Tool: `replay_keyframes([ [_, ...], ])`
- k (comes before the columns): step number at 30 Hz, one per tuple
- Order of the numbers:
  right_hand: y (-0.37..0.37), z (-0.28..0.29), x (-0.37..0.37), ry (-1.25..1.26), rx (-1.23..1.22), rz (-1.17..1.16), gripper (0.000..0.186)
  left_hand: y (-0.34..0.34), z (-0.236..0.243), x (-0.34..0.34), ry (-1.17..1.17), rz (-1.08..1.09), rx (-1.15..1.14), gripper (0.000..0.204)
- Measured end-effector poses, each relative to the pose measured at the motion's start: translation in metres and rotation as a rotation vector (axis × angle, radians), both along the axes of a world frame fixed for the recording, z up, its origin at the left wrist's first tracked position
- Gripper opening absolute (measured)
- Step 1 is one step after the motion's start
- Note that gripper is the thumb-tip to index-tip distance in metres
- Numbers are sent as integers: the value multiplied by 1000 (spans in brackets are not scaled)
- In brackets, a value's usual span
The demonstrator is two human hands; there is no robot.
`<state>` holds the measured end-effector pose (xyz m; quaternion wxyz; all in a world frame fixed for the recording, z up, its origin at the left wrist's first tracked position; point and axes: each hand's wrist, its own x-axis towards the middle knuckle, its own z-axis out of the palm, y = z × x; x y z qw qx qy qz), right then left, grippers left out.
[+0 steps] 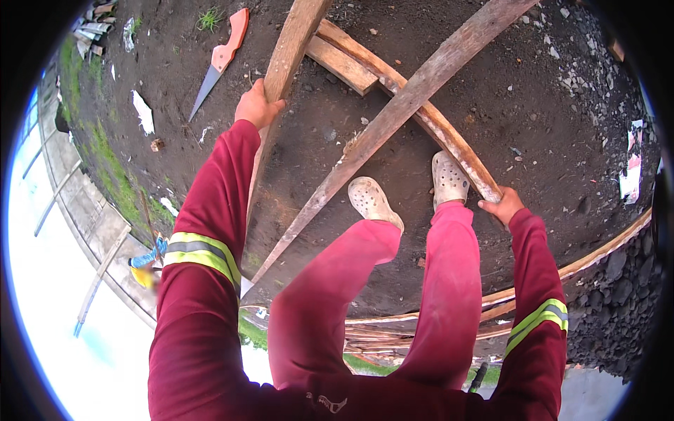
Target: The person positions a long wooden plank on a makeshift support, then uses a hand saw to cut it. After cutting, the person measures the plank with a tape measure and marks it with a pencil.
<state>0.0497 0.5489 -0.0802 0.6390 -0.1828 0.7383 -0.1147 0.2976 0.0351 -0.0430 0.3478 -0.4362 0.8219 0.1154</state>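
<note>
My left hand (260,107) is closed around the side of a thick wooden beam (289,52) that runs from the top edge down past my forearm. At the right, my right hand (503,205) grips the near end of a reddish-brown wooden plank (449,137), thumb on its edge. A weathered grey board (414,88) lies slantwise across this plank, between my two hands. Beside the plank's far part sits a short wooden piece (342,64). A handsaw (223,56) with an orange handle lies on the soil, left of the beam.
Bare dark soil (337,133) carries small stones and scraps. My feet, in beige clogs (372,200), stand near the boards. Long timbers (393,335) lie behind my legs, and a dark gravel heap (618,302) is at the right. Someone in a yellow boot (142,276) is at the far left.
</note>
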Motion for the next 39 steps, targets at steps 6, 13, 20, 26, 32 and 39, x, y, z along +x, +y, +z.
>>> replay_keyframes([
  [6,-1,-14,4,-191,13,-154,50,0,2,-8,9,-55,-49,67],
  [13,-7,-12,-14,-251,83,-50,50,29,17,-15,314,32,-217,52],
  [20,-12,1,-6,-320,158,-6,60,106,-17,-76,235,1082,576,81],
  [26,-1,-18,-5,-239,223,51,73,110,-65,-122,409,1448,409,57],
  [32,21,-22,15,39,109,25,59,113,-85,-117,442,1403,341,59],
  [39,3,11,15,563,-11,73,54,107,-122,-104,452,1158,234,66],
])
